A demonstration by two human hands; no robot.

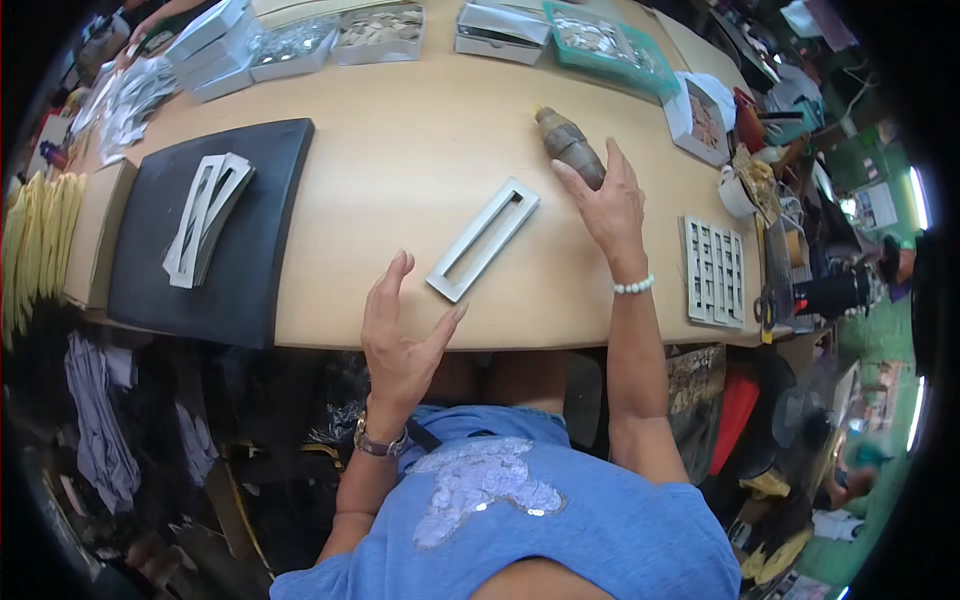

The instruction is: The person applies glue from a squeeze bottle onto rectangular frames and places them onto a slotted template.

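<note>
A pale rectangular frame (483,240) with a long slot lies slanted on the wooden table (400,120). My left hand (397,335) hovers at the table's front edge, just left of the frame's lower end, fingers apart and holding nothing. Up and to the right, my right hand (610,205) has its thumb and fingers spread around the near end of a dark, wrapped bottle-like object (570,148) with a yellowish tip. Whether the fingers touch it cannot be made out. More slotted frames (205,220) are stacked on a black board (150,210) at the left.
Along the back stand white boxes (380,35) of small parts and a green tray (612,50). A slotted grid plate (714,272), scissors (765,310) and a white cup (737,192) are at the right. Yellow strips (38,240) hang at the far left. Another person's arm shows at upper left.
</note>
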